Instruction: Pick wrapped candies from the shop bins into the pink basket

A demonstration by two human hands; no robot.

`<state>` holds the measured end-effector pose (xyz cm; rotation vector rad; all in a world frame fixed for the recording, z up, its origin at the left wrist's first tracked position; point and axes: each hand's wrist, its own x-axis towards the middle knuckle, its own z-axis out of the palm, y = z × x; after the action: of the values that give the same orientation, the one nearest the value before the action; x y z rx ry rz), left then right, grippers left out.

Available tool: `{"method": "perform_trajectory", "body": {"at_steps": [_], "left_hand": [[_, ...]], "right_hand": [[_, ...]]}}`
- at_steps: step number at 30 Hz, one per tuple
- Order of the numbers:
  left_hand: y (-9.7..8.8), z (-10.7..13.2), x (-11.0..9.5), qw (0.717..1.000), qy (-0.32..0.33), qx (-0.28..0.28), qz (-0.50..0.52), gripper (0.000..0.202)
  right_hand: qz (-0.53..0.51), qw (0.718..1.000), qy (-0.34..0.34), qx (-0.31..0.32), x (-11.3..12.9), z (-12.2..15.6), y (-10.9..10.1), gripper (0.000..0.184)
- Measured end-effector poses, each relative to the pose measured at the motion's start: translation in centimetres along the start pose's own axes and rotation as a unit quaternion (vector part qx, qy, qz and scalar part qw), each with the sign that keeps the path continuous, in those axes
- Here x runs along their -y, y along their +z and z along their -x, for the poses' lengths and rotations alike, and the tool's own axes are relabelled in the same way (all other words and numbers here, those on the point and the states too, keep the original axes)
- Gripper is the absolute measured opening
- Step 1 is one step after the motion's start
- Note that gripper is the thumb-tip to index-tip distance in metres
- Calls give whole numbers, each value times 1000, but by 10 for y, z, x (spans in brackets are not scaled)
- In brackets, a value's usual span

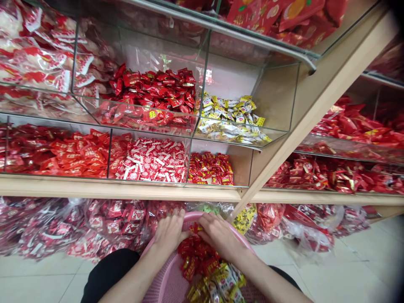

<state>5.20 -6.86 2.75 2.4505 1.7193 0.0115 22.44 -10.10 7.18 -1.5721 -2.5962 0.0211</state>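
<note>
Both hands at the far side of the pink basket (167, 275), which sits between the person's dark-clad knees (109, 269), in front of the candy shelf.

Left hand (168, 230): on the far left rim, back of hand up, fingers pointing far, thumb spread off to the right over the basket interior. Moderately open.

Right hand (219, 233): over the far right part, fingers bent and angled left, tips down by the red candies (189, 267). Half curled. Fingertips mostly hidden and slightly blurred, so can't tell if either hand is actually gripping rim or candy.

Basket contents: red candies far, yellow-and-white candies (225, 282) nearer and to the right.

Beyond the basket: bagged candy (116, 219) on the floor below the wooden ledge (120, 188). Above the ledge, small red-and-yellow candies (210, 168) in a glass-fronted bin, red-and-white ones (151, 160) just left.
</note>
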Motion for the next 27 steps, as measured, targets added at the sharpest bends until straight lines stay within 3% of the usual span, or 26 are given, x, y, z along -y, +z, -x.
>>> {"method": "perform_trajectory", "body": {"at_steps": [7, 11, 21, 24, 27], "left_hand": [[2, 2, 3, 1000, 4, -2, -14, 60], [-4, 3, 0, 1000, -3, -8, -10, 59], [-10, 3, -1, 1000, 2, 15, -15, 71], [-7, 3, -1, 1000, -1, 16, -18, 70], [-4, 2, 1, 1000, 0, 16, -11, 67]], "right_hand": [[43, 998, -10, -42, 3, -5, 41, 10], [53, 997, 8, -62, 1, -2, 42, 20], [73, 992, 54, -90, -3, -2, 50, 15], [53, 992, 51, -101, 1, -1, 41, 16], [-10, 991, 27, -133, 2, -3, 11, 15]]}}
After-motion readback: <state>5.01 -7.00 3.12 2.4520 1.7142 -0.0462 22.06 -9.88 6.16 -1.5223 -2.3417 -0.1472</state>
